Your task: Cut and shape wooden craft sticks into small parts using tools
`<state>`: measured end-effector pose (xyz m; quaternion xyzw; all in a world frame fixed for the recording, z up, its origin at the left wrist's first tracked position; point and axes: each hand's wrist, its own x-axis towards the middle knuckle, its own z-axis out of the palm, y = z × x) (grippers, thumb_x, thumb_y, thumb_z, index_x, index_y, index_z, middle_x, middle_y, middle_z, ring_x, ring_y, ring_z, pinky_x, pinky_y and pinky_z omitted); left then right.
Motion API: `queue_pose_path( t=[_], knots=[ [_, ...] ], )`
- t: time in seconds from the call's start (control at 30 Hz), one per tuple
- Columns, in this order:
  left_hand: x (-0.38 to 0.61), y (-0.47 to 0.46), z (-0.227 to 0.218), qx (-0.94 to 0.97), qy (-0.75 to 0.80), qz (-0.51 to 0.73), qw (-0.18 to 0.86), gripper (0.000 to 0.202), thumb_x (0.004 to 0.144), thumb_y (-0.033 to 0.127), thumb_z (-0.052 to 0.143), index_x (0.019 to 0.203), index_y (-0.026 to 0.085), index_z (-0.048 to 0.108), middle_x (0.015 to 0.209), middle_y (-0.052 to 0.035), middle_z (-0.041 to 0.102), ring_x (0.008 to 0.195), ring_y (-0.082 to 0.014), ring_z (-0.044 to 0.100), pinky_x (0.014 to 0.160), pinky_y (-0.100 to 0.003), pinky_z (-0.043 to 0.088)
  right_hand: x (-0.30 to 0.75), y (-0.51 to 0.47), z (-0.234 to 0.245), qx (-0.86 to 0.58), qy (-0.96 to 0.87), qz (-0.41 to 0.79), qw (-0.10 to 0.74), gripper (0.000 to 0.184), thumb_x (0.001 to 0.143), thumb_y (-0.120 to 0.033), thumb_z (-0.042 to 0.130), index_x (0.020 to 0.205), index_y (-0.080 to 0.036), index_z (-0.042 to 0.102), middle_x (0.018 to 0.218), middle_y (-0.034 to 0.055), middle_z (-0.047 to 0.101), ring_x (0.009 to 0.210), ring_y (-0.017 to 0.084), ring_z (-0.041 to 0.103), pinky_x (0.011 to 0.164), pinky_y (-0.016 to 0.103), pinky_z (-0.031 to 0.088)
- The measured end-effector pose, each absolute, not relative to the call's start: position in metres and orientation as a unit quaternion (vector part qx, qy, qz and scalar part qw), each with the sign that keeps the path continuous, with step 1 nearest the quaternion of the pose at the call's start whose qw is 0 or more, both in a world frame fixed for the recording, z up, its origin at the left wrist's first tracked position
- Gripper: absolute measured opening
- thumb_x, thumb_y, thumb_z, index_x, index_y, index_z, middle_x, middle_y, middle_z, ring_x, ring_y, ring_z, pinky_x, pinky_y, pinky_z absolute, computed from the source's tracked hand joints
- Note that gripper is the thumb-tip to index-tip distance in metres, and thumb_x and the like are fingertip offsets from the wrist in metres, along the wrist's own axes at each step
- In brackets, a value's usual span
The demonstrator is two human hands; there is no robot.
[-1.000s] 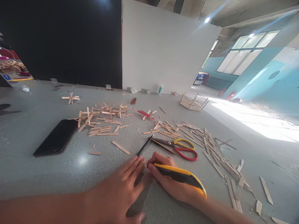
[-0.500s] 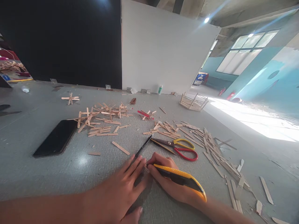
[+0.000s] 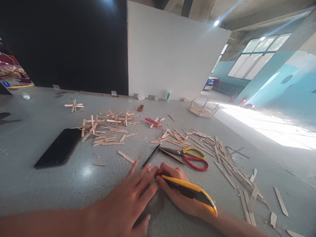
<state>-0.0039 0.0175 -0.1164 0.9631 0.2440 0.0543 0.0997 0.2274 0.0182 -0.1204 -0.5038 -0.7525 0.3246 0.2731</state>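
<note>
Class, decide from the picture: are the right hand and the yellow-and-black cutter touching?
Touching. The head view shows it: the right hand's thumb and fingers grip the front of the yellow-and-black cutter.

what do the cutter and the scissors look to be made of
Cutter: probably plastic outside, yellow and black, judging by the moulded-looking, ridged yellow edge. Scissors: dark, dull blades, likely steel; smooth red and yellow handles, perhaps plastic-coated.

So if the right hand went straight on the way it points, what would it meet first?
Most likely the fingers of the left hand, right ahead of the right hand and its knife. Whether the two hands touch is hard to tell.
</note>
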Motion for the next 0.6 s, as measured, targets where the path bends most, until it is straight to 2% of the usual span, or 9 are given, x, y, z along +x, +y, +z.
queue_pose_path(
  t=[0.1,0.17,0.23,0.3,0.37,0.47,0.53,0.6],
  knots=[
    [-0.004,0.021,-0.119,0.952,0.276,0.1,0.083,0.074,0.081,0.009,0.055,0.152,0.011,0.037,0.173,-0.0197,0.022,0.159,-0.0416,0.017,0.124,-0.073,0.017,0.227,0.018,-0.122,-0.507,-0.752,0.32,0.274,0.026,0.107,-0.043,0.05,0.09,-0.024,0.058,0.082,-0.0033,0.066,0.075,0.016,0.058,0.075,0.03,0.041],
    [-0.004,0.029,-0.119,0.945,0.297,0.117,0.074,0.065,0.086,0.005,0.05,0.149,0.014,0.041,0.171,-0.0159,0.03,0.158,-0.0394,0.024,0.123,-0.074,0.021,0.227,0.017,-0.121,-0.511,-0.752,0.315,0.271,0.024,0.106,-0.042,0.051,0.091,-0.024,0.058,0.081,-0.0028,0.065,0.076,0.016,0.058,0.073,0.029,0.041],
    [-0.006,0.038,-0.118,0.944,0.303,0.118,0.062,0.053,0.094,0.006,0.046,0.146,0.014,0.046,0.165,-0.0162,0.043,0.153,-0.04,0.036,0.121,-0.075,0.023,0.227,0.016,-0.12,-0.513,-0.754,0.312,0.266,0.022,0.105,-0.04,0.052,0.092,-0.025,0.059,0.08,-0.0025,0.064,0.075,0.017,0.058,0.072,0.029,0.041],
    [-0.009,0.048,-0.118,0.946,0.299,0.117,0.05,0.044,0.099,0.008,0.043,0.141,0.011,0.053,0.154,-0.0203,0.056,0.144,-0.0412,0.05,0.119,-0.075,0.025,0.227,0.015,-0.118,-0.513,-0.756,0.311,0.262,0.02,0.105,-0.04,0.052,0.093,-0.025,0.059,0.078,-0.0029,0.063,0.073,0.016,0.058,0.07,0.028,0.041],
    [-0.012,0.056,-0.118,0.948,0.293,0.118,0.046,0.04,0.097,0.004,0.041,0.131,0.01,0.062,0.145,-0.0223,0.063,0.132,-0.0388,0.061,0.119,-0.07,0.027,0.227,0.015,-0.116,-0.512,-0.758,0.311,0.259,0.019,0.104,-0.038,0.052,0.093,-0.025,0.059,0.075,-0.0039,0.063,0.071,0.016,0.058,0.071,0.029,0.041],
    [-0.018,0.065,-0.12,0.944,0.298,0.127,0.058,0.038,0.094,-0.001,0.041,0.112,0.017,0.069,0.127,-0.0143,0.073,0.113,-0.0305,0.07,0.116,-0.06,0.035,0.226,0.015,-0.114,-0.512,-0.758,0.313,0.255,0.016,0.103,-0.035,0.052,0.093,-0.025,0.059,0.074,-0.0045,0.063,0.072,0.016,0.058,0.074,0.029,0.04],
    [-0.021,0.069,-0.119,0.937,0.313,0.135,0.072,0.032,0.098,0.002,0.043,0.094,0.021,0.068,0.104,-0.0079,0.077,0.094,-0.0266,0.071,0.105,-0.053,0.043,0.226,0.016,-0.113,-0.511,-0.759,0.316,0.252,0.016,0.103,-0.034,0.052,0.092,-0.025,0.058,0.074,-0.0046,0.063,0.071,0.016,0.058,0.073,0.029,0.04],
    [-0.022,0.074,-0.117,0.927,0.333,0.145,0.09,0.028,0.101,0.008,0.048,0.083,0.021,0.065,0.085,-0.0037,0.073,0.08,-0.0247,0.068,0.091,-0.047,0.047,0.226,0.016,-0.112,-0.505,-0.76,0.323,0.25,0.016,0.103,-0.035,0.051,0.093,-0.025,0.058,0.071,-0.0057,0.062,0.067,0.015,0.056,0.072,0.028,0.04]
  ],
)
